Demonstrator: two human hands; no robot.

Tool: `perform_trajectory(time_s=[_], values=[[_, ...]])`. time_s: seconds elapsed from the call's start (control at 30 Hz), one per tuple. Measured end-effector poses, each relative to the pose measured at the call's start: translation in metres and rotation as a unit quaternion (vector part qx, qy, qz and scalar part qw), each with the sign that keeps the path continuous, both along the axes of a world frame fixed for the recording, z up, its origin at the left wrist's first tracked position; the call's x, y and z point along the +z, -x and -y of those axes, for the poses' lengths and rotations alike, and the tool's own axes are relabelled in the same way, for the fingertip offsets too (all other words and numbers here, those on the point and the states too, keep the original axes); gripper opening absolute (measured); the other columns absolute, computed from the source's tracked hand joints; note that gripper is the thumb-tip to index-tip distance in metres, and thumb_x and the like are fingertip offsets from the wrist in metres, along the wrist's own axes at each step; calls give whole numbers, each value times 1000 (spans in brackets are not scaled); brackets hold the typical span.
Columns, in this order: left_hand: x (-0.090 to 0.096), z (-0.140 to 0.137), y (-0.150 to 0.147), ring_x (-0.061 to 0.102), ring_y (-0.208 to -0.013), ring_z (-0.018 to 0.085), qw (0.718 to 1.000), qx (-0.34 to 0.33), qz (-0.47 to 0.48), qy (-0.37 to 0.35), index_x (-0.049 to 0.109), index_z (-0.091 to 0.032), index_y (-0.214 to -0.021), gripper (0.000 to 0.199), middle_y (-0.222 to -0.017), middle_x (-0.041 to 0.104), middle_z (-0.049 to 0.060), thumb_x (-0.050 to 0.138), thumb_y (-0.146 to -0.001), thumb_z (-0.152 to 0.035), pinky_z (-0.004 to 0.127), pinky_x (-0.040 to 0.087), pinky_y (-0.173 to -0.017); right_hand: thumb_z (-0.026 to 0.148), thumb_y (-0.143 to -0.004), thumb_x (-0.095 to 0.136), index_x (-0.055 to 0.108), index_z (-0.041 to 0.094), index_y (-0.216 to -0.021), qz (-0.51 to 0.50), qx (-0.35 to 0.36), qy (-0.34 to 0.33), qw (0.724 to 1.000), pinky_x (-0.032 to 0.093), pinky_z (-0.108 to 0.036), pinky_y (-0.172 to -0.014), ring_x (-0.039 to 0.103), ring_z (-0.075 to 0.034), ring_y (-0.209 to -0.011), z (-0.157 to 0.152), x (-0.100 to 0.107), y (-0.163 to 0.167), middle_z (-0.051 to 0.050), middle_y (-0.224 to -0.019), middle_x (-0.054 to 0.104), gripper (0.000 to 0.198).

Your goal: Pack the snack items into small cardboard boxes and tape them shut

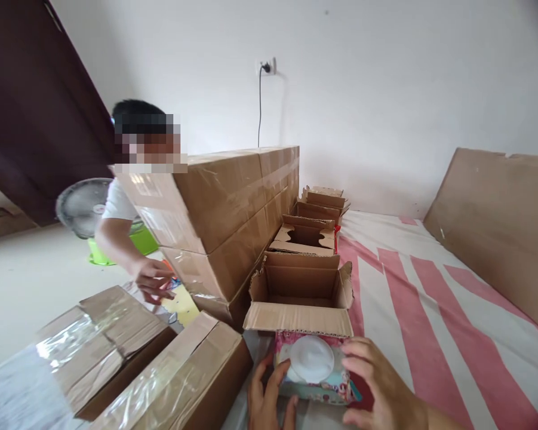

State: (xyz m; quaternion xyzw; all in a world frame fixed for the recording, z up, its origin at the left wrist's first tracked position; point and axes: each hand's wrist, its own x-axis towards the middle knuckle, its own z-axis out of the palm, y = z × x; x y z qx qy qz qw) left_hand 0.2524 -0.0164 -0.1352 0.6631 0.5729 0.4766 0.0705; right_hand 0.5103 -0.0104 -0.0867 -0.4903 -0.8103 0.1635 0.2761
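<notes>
A pack of wet wipes [325,391] with a white oval lid [312,359] lies at the bottom centre, its wrapper pink and pale green with a cartoon figure. My left hand [269,397] grips its left end, one finger reaching over the top near the lid. Around the right end curl the fingers of my right hand [376,382], thumb at the lower corner. Just beyond the pack stands an open cardboard box [302,283] with its flaps raised; its near flap [298,318] hangs over the pack's far edge.
More open boxes [308,235] line up behind, beside a wall of stacked taped cartons [228,203]. Two closed cartons [183,382] lie at left. Another person's hand [152,279] is left of the stack, near a green stool [141,242]. A cardboard sheet [497,221] leans at right.
</notes>
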Motion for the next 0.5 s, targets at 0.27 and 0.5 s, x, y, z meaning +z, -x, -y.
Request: perform_trajectory(time_s=[0.27, 0.5], values=[[16, 0, 0, 55, -114, 32, 992, 35, -2, -122, 61, -19, -102, 25, -120, 57, 16, 53, -80, -27, 48, 47, -93, 38, -70, 73, 43, 40, -142, 144, -56, 30, 987, 29, -57, -111, 34, -38, -137, -32, 19, 93, -9, -153, 35, 78], [19, 4, -3, 56, -113, 31, 990, 25, 21, -135, 58, -19, -97, 22, -116, 58, 16, 49, -77, -18, 46, 50, -87, 42, -72, 72, 47, 38, -140, 146, -167, -33, 975, 34, -52, -107, 41, -37, -128, -74, 16, 120, -9, -141, 47, 73]])
